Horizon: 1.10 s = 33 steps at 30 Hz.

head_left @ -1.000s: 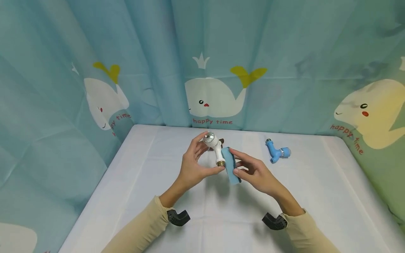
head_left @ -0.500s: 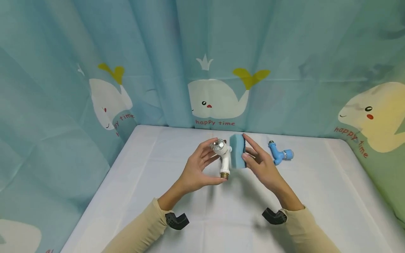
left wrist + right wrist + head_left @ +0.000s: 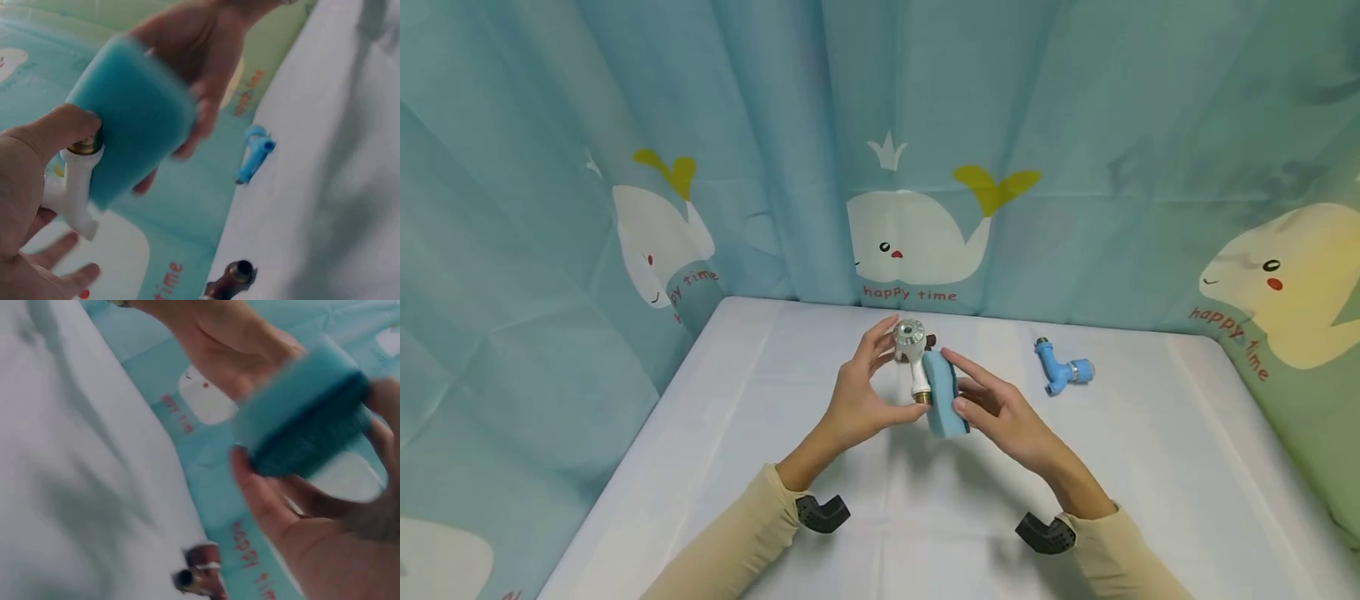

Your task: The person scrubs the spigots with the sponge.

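My left hand [image 3: 855,402] holds a white faucet [image 3: 917,367] up over the table, thumb at its brass threaded end and fingers at its clear round knob. In my right hand [image 3: 1011,418] is a light blue sponge [image 3: 943,392] with a darker scouring side, pinched between thumb and fingers. The sponge's pale face lies against the faucet's right side in the head view. The left wrist view shows the sponge [image 3: 134,119] blurred, beside the white faucet [image 3: 78,181]. In the right wrist view the sponge [image 3: 300,406] hides the faucet.
A blue faucet [image 3: 1063,367] lies on the white table [image 3: 760,483] to the right of the hands. Behind the left hand's faucet sits a dark reddish-brown faucet [image 3: 231,279], mostly hidden in the head view. A whale-print curtain [image 3: 790,167] hangs along the table's back edge.
Both hands first shifted right, the sponge moving up along the white faucet and turning upright. Now they are back left, with the sponge lower and tilted and the faucet's knob turned upward.
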{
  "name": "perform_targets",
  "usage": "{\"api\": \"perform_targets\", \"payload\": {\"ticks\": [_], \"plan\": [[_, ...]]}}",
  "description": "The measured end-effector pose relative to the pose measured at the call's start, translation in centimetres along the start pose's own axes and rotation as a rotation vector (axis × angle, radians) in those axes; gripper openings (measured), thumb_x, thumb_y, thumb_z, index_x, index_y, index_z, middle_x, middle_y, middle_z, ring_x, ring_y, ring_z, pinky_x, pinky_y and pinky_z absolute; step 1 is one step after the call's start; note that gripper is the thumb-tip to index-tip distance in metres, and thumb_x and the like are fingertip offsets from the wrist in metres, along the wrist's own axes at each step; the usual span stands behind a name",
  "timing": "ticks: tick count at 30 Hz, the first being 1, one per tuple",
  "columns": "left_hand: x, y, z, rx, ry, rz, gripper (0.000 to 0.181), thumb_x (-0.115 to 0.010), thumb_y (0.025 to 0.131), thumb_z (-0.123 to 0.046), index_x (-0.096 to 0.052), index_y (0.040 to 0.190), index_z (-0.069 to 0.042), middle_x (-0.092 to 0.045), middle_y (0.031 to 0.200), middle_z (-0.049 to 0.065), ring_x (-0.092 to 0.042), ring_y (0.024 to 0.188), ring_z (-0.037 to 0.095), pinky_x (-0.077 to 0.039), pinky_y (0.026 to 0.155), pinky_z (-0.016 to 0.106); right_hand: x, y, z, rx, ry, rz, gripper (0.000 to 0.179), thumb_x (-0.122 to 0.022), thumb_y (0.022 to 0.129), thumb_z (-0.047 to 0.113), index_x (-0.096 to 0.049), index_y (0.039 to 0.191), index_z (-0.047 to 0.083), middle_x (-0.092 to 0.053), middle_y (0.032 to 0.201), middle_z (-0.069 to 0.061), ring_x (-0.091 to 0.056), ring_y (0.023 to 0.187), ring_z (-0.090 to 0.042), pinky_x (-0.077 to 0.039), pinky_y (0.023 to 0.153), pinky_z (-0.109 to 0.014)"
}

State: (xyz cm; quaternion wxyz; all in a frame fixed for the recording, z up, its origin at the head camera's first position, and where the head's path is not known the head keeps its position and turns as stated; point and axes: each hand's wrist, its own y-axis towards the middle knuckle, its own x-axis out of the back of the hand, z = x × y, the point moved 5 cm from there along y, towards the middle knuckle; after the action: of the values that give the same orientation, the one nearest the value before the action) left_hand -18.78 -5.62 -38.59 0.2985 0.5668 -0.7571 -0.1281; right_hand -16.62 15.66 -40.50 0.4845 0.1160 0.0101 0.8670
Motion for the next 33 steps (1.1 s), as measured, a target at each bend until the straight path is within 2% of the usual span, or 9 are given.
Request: {"api": "perform_targets", "payload": {"ticks": [4,9,12,15,17,22,26,29,33], "plan": [[0.1,0.0,0.5,0.113,0.023,0.011,0.107,-0.095,0.07,-0.007,-0.034,0.158,-0.018,-0.053,0.149,0.011,-0.058,0.132,0.026,-0.052,0.104,0.047,1.2,-0.4,1.6,0.107,-0.197,-0.028,0.063,-0.061,0.103,0.004,-0.039,0.16,0.021,-0.045,0.156,-0.015,-0.059,0.126,-0.031,-0.057,0.094,-0.031],[-1.1,-0.2,0.8,0.302,-0.206,0.115,0.106,-0.088,0.075,0.004,-0.031,0.161,-0.024,-0.041,0.153,0.014,-0.068,0.115,0.033,-0.06,0.089,0.04,2.8,-0.1,5.3,0.29,-0.54,-0.246,0.075,-0.077,0.091,0.0,-0.046,0.156,0.019,-0.049,0.155,-0.006,-0.062,0.117,-0.022,-0.054,0.096,-0.024],[-1.9,-0.2,0.7,0.349,-0.309,0.16,0.103,-0.084,0.077,0.009,-0.031,0.161,-0.02,-0.039,0.148,0.015,-0.068,0.11,0.03,-0.061,0.086,0.037,2.5,0.5,7.3,0.4,-0.699,-0.271,0.077,-0.084,0.083,0.004,-0.052,0.152,0.018,-0.053,0.15,-0.008,-0.06,0.123,-0.027,-0.056,0.095,-0.03],[-2.4,-0.2,0.5,0.313,-0.31,0.196,0.098,-0.083,0.077,0.01,-0.034,0.159,-0.014,-0.042,0.145,0.014,-0.067,0.108,0.026,-0.061,0.086,0.036,2.1,0.9,8.9,0.455,-0.807,-0.217,0.069,-0.086,0.081,0.009,-0.061,0.145,0.018,-0.057,0.145,-0.013,-0.056,0.13,-0.033,-0.059,0.087,-0.041],[-2.5,-0.2,0.3,0.263,-0.262,0.213,0.097,-0.085,0.076,0.01,-0.037,0.158,-0.011,-0.043,0.147,0.013,-0.067,0.108,0.026,-0.061,0.087,0.034,2.1,1.2,9.5,0.425,-0.885,-0.141,0.062,-0.085,0.084,0.015,-0.063,0.143,0.02,-0.056,0.145,-0.015,-0.055,0.127,-0.036,-0.057,0.081,-0.046],[-2.6,-0.6,-0.1,0.206,-0.168,0.246,0.098,-0.087,0.071,0.011,-0.039,0.155,-0.003,-0.039,0.155,0.016,-0.067,0.106,0.029,-0.06,0.086,0.029,2.9,1.9,10.3,0.295,-1.036,-0.007,0.052,-0.079,0.092,0.019,-0.065,0.142,0.023,-0.054,0.146,-0.02,-0.053,0.111,-0.034,-0.052,0.075,-0.041],[-2.7,-0.8,-0.3,0.189,-0.143,0.267,0.097,-0.088,0.071,0.009,-0.039,0.155,0.0,-0.04,0.155,0.017,-0.067,0.106,0.03,-0.06,0.086,0.028,3.1,1.9,10.3,0.286,-1.021,0.037,0.052,-0.077,0.094,0.018,-0.063,0.144,0.024,-0.053,0.146,-0.022,-0.054,0.116,-0.039,-0.052,0.075,-0.041],[-2.7,-0.7,-0.5,0.159,-0.122,0.258,0.095,-0.089,0.07,0.009,-0.043,0.152,0.0,-0.045,0.15,0.016,-0.067,0.104,0.029,-0.061,0.084,0.028,3.0,1.8,10.0,0.287,-1.002,0.071,0.053,-0.076,0.095,0.019,-0.061,0.146,0.026,-0.053,0.146,-0.023,-0.052,0.126,-0.045,-0.055,0.082,-0.049],[-2.7,-0.7,-0.4,0.137,-0.083,0.258,0.095,-0.09,0.069,0.008,-0.044,0.151,-0.001,-0.046,0.148,0.015,-0.067,0.101,0.027,-0.061,0.082,0.026,3.3,1.9,9.8,0.292,-1.014,0.013,0.055,-0.078,0.093,0.015,-0.062,0.144,0.025,-0.056,0.142,-0.023,-0.053,0.127,-0.046,-0.054,0.086,-0.054]]}}
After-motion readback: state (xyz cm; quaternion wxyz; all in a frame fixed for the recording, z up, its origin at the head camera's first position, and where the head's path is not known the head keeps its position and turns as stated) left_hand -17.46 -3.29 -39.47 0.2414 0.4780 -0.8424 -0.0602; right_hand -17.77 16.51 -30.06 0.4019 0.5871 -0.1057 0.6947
